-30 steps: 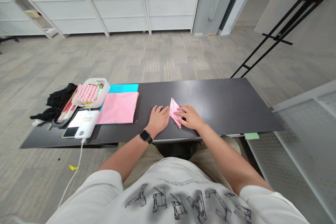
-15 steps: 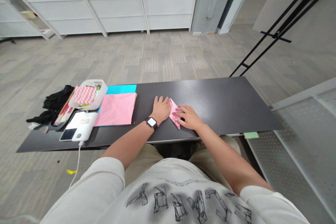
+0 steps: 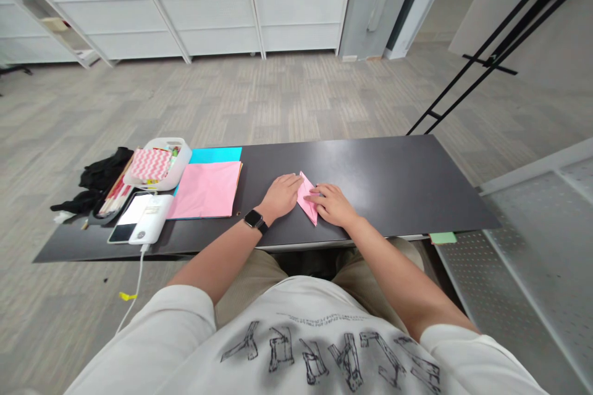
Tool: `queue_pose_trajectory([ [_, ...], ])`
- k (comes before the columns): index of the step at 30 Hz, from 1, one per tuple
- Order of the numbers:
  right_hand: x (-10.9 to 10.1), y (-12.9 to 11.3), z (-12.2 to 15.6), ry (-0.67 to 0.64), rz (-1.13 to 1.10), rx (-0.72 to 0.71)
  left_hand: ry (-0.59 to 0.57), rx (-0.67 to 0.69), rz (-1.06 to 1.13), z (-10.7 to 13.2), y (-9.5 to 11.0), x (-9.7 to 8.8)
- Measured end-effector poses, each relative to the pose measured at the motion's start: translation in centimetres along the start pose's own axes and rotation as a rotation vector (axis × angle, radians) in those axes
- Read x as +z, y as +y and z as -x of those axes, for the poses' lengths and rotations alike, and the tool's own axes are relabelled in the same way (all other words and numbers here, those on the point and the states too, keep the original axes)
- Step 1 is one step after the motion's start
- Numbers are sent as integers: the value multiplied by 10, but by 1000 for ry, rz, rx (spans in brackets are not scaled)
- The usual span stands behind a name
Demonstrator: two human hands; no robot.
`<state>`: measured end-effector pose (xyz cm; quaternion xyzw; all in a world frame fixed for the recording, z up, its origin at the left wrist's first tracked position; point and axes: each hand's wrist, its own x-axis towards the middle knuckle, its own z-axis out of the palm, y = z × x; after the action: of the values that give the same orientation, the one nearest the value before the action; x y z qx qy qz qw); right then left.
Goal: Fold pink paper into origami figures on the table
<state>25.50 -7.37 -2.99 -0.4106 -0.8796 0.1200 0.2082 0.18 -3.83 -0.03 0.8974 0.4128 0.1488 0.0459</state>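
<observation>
Paper [image 3: 307, 208], pink and folded with pointed ends, laid on a dark table [image 3: 393, 179], touched near the far tip by the flat left hand [image 3: 280, 197], touched too by the right hand [image 3: 335, 205], fingers spread, hands set apart, paper stack [image 3: 206, 189], pink on top, set farther left

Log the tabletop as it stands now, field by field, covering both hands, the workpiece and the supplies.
Left hand: fingers at the upper left edge of the workpiece
Right hand: fingers spread on the workpiece's right side
Workpiece: folded pink paper, on the dark tabletop
Supplies: pink sheet over blue sheet, left of the hands
Basket: white basket, patterned pouch inside
Watch: black watch, left wrist
</observation>
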Motion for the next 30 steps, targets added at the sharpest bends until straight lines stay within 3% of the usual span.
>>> queue_pose_trajectory([
  [10, 9, 6, 1, 23, 43, -22, -27, -19, -25, 66, 36, 2],
  [21, 7, 4, 2, 15, 30, -17, -3, -11, -15, 82, 79, -3],
  [30, 10, 5, 3, 17, 43, -10, -15, 2, -7, 90, 96, -2],
])
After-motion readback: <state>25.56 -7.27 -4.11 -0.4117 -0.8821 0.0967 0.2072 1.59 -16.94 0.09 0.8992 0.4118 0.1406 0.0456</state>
